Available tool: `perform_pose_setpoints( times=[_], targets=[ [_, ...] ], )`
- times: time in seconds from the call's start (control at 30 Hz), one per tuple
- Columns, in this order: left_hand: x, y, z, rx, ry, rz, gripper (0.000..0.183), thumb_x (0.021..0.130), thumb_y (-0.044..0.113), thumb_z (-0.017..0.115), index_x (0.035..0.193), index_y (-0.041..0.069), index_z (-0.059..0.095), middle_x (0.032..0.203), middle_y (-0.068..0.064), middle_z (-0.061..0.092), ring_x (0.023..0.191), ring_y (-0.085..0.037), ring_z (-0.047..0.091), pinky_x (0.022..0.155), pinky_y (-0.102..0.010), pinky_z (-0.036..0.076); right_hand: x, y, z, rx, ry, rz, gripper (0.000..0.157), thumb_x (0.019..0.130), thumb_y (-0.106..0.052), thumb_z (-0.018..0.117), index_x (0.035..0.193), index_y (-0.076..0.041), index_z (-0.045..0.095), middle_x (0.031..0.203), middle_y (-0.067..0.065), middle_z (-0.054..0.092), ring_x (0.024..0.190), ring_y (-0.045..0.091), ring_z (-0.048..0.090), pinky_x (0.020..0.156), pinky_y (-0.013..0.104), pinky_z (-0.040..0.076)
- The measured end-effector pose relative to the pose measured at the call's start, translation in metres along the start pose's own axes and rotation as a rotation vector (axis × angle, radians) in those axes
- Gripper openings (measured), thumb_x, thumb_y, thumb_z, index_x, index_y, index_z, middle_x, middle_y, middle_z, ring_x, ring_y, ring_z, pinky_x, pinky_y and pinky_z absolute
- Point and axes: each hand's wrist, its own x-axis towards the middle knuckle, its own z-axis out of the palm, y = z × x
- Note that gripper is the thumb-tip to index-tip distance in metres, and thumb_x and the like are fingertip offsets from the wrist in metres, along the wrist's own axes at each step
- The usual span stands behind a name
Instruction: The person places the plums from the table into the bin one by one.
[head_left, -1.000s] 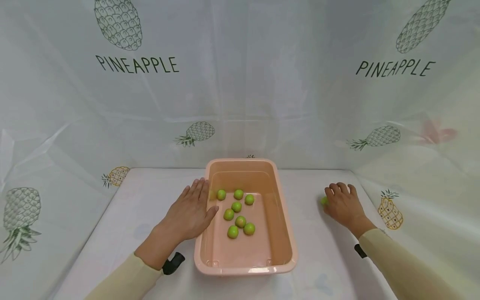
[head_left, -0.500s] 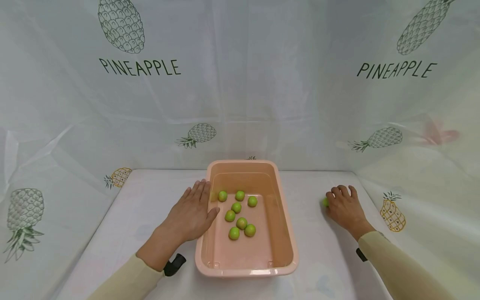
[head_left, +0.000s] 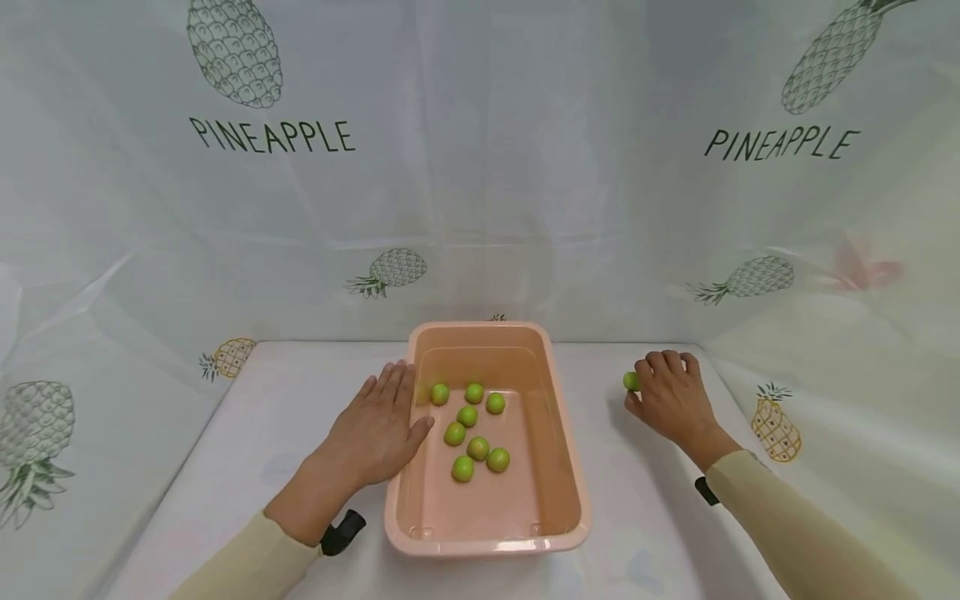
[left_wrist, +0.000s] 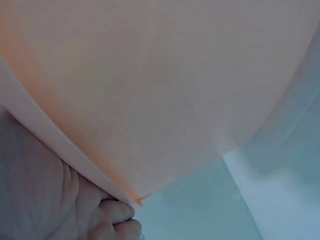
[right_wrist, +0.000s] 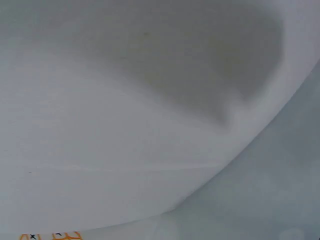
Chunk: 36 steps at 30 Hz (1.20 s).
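Flat and with straight fingers, my left hand [head_left: 369, 427] rests along the left rim of a peach plastic basin [head_left: 573, 483]; its thumb reaches over the rim. In the left wrist view the fingers [left_wrist: 117, 212] lie against the basin's edge. Several small green limes [head_left: 462, 468] lie on the basin floor, mostly toward its left and middle. To the right of the basin, my right hand [head_left: 672, 400] pinches another lime [head_left: 632, 381] between thumb and fingers, above the table. The right wrist view shows only the cloth and a shadow, not the hand.
A pale cloth covers the table [head_left: 622, 517]. Behind and at the sides hangs a whitish curtain [head_left: 525, 167] printed with pineapples. Black straps [head_left: 343, 532] sit at both wrists.
My right hand has risen off the table and shifted slightly left with the lime, which now shows more fully. The left hand and the basin stay in place.
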Motion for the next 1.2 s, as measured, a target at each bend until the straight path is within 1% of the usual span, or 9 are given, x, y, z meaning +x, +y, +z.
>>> perform_pose_setpoints(
  times=[0.13,0.23,0.33,0.43,0.57,0.77,0.93,1.03,1.2],
  targets=[
    [0.000,0.000,0.001,0.015,-0.002,-0.001,0.081,0.110,0.045,0.049,0.162,-0.011,0.024,0.169,-0.030,0.026,0.160,-0.044,0.023,0.129,-0.059,0.024,0.023,-0.010,-0.019,0.039,0.098,-0.004,0.039,0.088,-0.037,0.054,0.092,0.002,0.053,0.091,0.020,0.056,0.093,0.045,0.053,0.087,0.064,0.044],
    [0.001,0.001,0.001,0.028,-0.004,0.000,0.080,0.109,0.045,0.049,0.162,-0.011,0.025,0.169,-0.030,0.027,0.160,-0.044,0.024,0.129,-0.059,0.024,0.047,-0.025,-0.044,0.088,0.159,0.016,0.036,0.088,-0.036,0.053,0.089,0.000,0.053,0.088,0.019,0.056,0.090,0.045,0.054,0.085,0.065,0.044],
    [0.001,0.001,0.000,0.042,-0.010,-0.001,0.080,0.110,0.046,0.048,0.163,-0.010,0.025,0.170,-0.030,0.026,0.160,-0.044,0.023,0.129,-0.059,0.024,0.071,-0.046,-0.072,0.161,0.199,0.038,0.034,0.087,-0.035,0.056,0.089,-0.001,0.054,0.087,0.018,0.056,0.087,0.043,0.052,0.083,0.063,0.043],
    [0.000,0.000,-0.001,0.051,-0.004,0.004,0.080,0.110,0.046,0.048,0.162,-0.010,0.025,0.169,-0.030,0.027,0.160,-0.044,0.024,0.129,-0.059,0.025,0.089,-0.072,-0.094,0.242,0.200,0.038,0.033,0.087,-0.035,0.061,0.090,-0.003,0.056,0.086,0.016,0.055,0.084,0.039,0.050,0.079,0.059,0.042],
    [0.000,0.000,-0.002,0.048,-0.006,0.004,0.080,0.110,0.045,0.048,0.162,-0.011,0.025,0.169,-0.030,0.027,0.160,-0.044,0.024,0.129,-0.059,0.025,0.104,-0.107,-0.111,0.324,0.130,0.019,0.033,0.086,-0.038,0.067,0.090,-0.006,0.061,0.086,0.011,0.056,0.082,0.033,0.049,0.078,0.053,0.042],
    [0.000,0.001,-0.002,0.024,-0.012,0.007,0.079,0.110,0.044,0.048,0.162,-0.011,0.025,0.169,-0.030,0.026,0.160,-0.045,0.023,0.129,-0.060,0.025,0.107,-0.144,-0.110,0.341,0.011,-0.018,0.035,0.085,-0.041,0.072,0.094,-0.008,0.063,0.089,0.006,0.058,0.083,0.027,0.048,0.079,0.047,0.043],
    [0.000,0.000,0.000,0.023,-0.002,0.007,0.080,0.110,0.045,0.048,0.162,-0.011,0.025,0.170,-0.030,0.027,0.160,-0.044,0.024,0.129,-0.059,0.025,0.107,-0.160,-0.104,0.320,-0.087,-0.033,0.037,0.089,-0.047,0.070,0.094,-0.011,0.062,0.089,0.003,0.057,0.087,0.025,0.048,0.082,0.046,0.043],
    [0.000,0.000,0.000,0.023,-0.001,0.003,0.080,0.110,0.046,0.048,0.162,-0.010,0.025,0.170,-0.030,0.026,0.160,-0.044,0.023,0.129,-0.059,0.024,0.106,-0.163,-0.102,0.317,-0.100,-0.032,0.037,0.089,-0.048,0.070,0.093,-0.012,0.062,0.089,0.002,0.055,0.088,0.024,0.048,0.082,0.045,0.042],
    [0.000,0.000,-0.001,0.020,-0.010,-0.002,0.081,0.109,0.046,0.048,0.162,-0.011,0.025,0.170,-0.030,0.026,0.160,-0.044,0.023,0.129,-0.059,0.024,0.105,-0.165,-0.098,0.313,-0.076,-0.031,0.039,0.086,-0.046,0.075,0.094,-0.011,0.061,0.088,0.003,0.055,0.087,0.025,0.048,0.081,0.045,0.042]
  ],
)
